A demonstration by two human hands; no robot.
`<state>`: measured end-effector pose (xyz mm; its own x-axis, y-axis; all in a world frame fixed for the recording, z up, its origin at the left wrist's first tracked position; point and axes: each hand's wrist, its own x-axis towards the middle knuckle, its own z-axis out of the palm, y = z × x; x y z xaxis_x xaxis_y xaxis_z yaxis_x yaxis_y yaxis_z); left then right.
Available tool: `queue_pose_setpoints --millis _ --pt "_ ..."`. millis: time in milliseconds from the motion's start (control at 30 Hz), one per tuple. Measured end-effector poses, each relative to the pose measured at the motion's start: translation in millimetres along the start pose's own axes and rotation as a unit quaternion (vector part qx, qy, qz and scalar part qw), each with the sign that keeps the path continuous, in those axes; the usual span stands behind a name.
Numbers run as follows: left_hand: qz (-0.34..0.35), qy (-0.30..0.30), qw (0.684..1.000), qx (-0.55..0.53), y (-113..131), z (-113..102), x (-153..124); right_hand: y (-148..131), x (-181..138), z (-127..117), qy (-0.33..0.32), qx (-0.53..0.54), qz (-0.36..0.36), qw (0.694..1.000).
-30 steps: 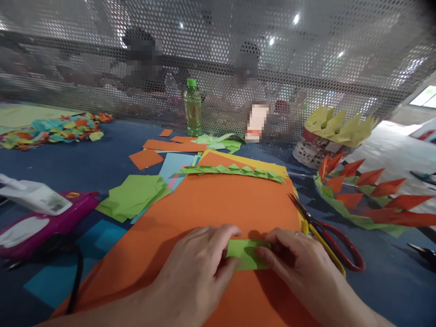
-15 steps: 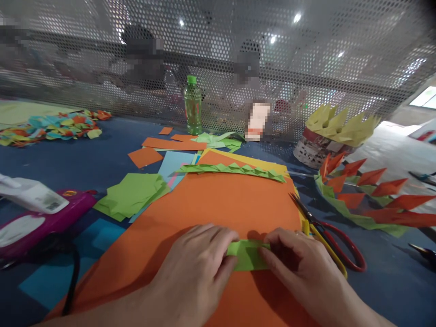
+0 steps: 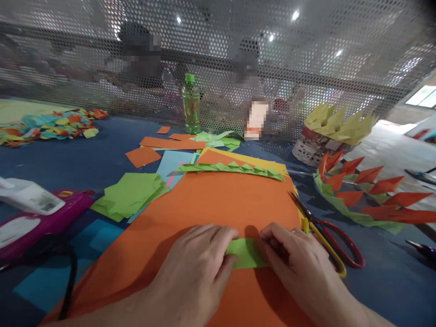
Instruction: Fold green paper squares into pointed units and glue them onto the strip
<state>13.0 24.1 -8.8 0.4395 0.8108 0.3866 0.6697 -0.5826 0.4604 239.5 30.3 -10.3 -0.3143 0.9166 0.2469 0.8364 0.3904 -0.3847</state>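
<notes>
A small folded green paper (image 3: pixel 245 253) lies on a large orange sheet (image 3: pixel 218 204). My left hand (image 3: pixel 194 272) presses on the paper's left end, thumb and fingers pinched on it. My right hand (image 3: pixel 294 268) grips its right end, fingers curled over the edge. Both hands rest on the orange sheet near the bottom of the view.
Red-and-yellow scissors (image 3: pixel 327 236) lie just right of my right hand. A folded green zigzag strip (image 3: pixel 231 169) lies at the sheet's far edge. Also here: a stack of green squares (image 3: pixel 131 194), a pink glue gun (image 3: pixel 37 218) with a cord, a green bottle (image 3: pixel 190 104), orange-and-green spiked crown (image 3: pixel 368 195), a mesh screen behind.
My right fingers have slid a little left over the green paper, covering more of it. The left hand has stayed almost still.
</notes>
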Motion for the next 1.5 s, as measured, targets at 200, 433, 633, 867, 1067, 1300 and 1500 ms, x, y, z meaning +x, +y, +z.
queue_pose_setpoints --millis 200,433,633,867,1067,1300,1500 --pt "0.002 -0.003 1.000 0.014 -0.5 0.8 1.7 -4.0 2.7 -0.9 0.045 -0.025 -0.060 0.997" --pt "0.012 0.002 1.000 0.020 0.6 -0.5 1.8 -5.4 4.6 -0.7 0.063 -0.039 -0.087 0.993" --pt "0.024 0.004 0.999 0.042 2.4 -0.9 1.4 -3.3 3.6 0.1 0.046 -0.037 -0.076 0.995" --pt "0.090 0.017 0.988 0.126 3.7 -4.4 1.5 -0.7 2.5 1.3 0.031 -0.051 -0.058 0.997" --pt "0.189 0.000 0.978 0.083 13.3 -4.1 -6.1 3.8 0.8 3.4 0.052 -0.085 -0.024 0.995" --pt "0.185 -0.014 0.980 0.070 8.3 -1.0 -9.2 -7.8 0.5 -1.6 0.066 -0.067 -0.060 0.994" --pt "0.191 -0.003 0.979 0.075 8.2 -1.3 -7.7 -11.2 -3.3 -4.6 0.027 -0.070 -0.055 0.996"
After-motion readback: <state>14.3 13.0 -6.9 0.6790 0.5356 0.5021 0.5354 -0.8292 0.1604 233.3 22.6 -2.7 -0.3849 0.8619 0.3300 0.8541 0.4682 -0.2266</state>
